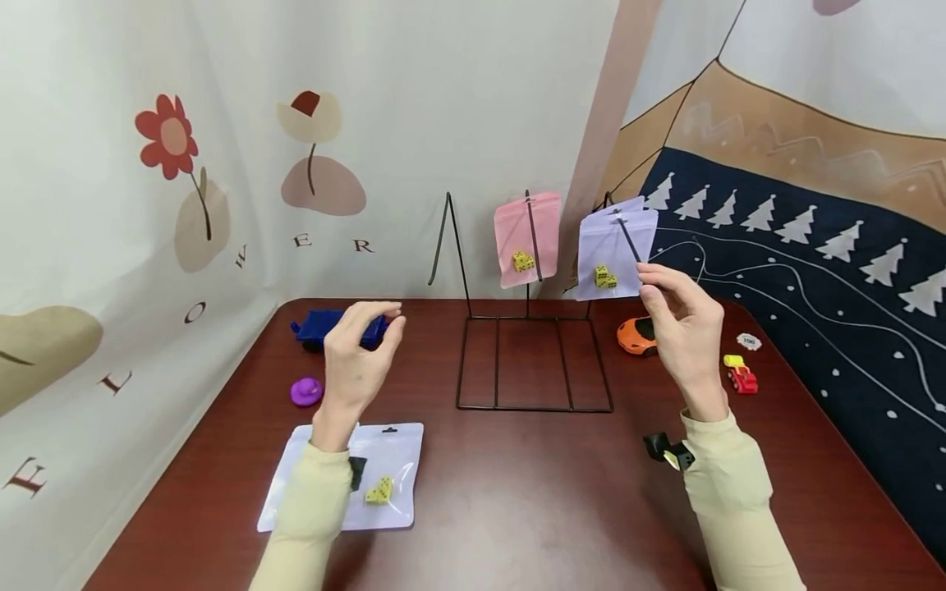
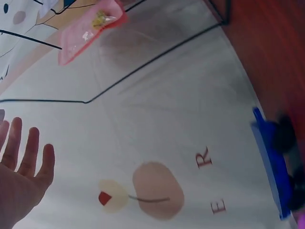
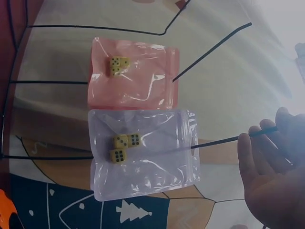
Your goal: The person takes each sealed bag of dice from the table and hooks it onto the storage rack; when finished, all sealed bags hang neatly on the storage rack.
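A black wire rack [image 1: 532,409] stands at the back of the table with three forward-pointing arms. On its right arm [image 1: 630,238] hangs a lilac zip bag [image 3: 157,167] with yellow dice inside; a second lilac edge shows behind it. My right hand [image 1: 683,328] pinches the front end of that arm between thumb and fingers, apart from the bag. A pink zip bag [image 1: 510,234] of yellow dice hangs on the middle arm. My left hand [image 1: 355,357] is raised, fingers loosely curved and holding nothing. Below it, another lilac bag [image 1: 399,451] with dice lies flat, partly hidden by the sleeve.
Behind my left hand is a blue toy vehicle [image 1: 318,324], with a small purple toy hat [image 1: 305,392] nearer. An orange toy car [image 1: 634,336] stands right of the rack. Farther right are a red and yellow toy vehicle [image 1: 742,379] and a white tag [image 1: 749,341]. Printed curtains enclose the table.
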`<state>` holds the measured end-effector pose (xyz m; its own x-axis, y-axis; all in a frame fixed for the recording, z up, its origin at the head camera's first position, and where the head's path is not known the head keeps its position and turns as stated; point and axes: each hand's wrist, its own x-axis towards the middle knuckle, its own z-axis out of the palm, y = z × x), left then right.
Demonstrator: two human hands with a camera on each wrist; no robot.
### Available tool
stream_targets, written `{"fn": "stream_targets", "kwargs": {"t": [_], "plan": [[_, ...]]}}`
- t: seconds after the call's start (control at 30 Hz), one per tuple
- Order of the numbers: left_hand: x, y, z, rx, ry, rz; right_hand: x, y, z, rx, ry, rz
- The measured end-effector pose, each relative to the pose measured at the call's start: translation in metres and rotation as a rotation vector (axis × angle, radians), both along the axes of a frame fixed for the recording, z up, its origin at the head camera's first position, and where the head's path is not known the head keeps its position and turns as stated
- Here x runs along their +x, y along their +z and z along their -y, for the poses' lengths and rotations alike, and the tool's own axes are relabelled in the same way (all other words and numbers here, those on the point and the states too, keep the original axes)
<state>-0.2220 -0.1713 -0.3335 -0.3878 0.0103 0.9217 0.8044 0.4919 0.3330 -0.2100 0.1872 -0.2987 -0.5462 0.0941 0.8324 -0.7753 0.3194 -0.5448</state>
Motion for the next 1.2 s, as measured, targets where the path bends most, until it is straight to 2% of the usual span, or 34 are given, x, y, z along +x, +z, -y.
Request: {"fn": "stream_targets", "kwargs": {"t": [0.1, 0.17, 0.33, 0.43, 0.53, 0.7, 0.8, 0.93, 1.2], "plan": [[0.019, 0.004, 0.011, -0.034, 0.018, 0.039, 0.0, 0.0, -0.002, 0.0, 0.01, 0.003], [0.029, 0.0, 0.022, -0.058, 0.043, 0.083, 0.001, 0.001, -0.002, 0.007, 0.013, 0.01], [0.047, -0.03, 0.064, -0.086, 0.143, 0.244, 0.0, 0.003, -0.001, 0.033, 0.023, 0.023], [0.061, -0.047, 0.087, -0.08, 0.228, 0.381, 0.0, 0.004, -0.001, 0.038, 0.033, 0.027], [0.075, -0.056, 0.107, -0.104, 0.32, 0.539, 0.001, 0.004, -0.002, 0.03, 0.029, 0.028], [0.092, -0.066, 0.137, -0.256, 0.423, 0.792, 0.002, 0.002, -0.005, 0.014, 0.025, 0.031], [0.097, -0.074, 0.153, -0.344, 0.42, 0.92, 0.002, 0.001, -0.006, 0.01, 0.032, 0.034], [0.102, -0.084, 0.168, -0.408, 0.363, 1.081, 0.001, 0.002, -0.007, 0.008, 0.04, 0.031], [0.096, -0.094, 0.179, -0.484, 0.295, 1.264, 0.001, 0.0, -0.006, 0.016, 0.043, 0.032]]}}
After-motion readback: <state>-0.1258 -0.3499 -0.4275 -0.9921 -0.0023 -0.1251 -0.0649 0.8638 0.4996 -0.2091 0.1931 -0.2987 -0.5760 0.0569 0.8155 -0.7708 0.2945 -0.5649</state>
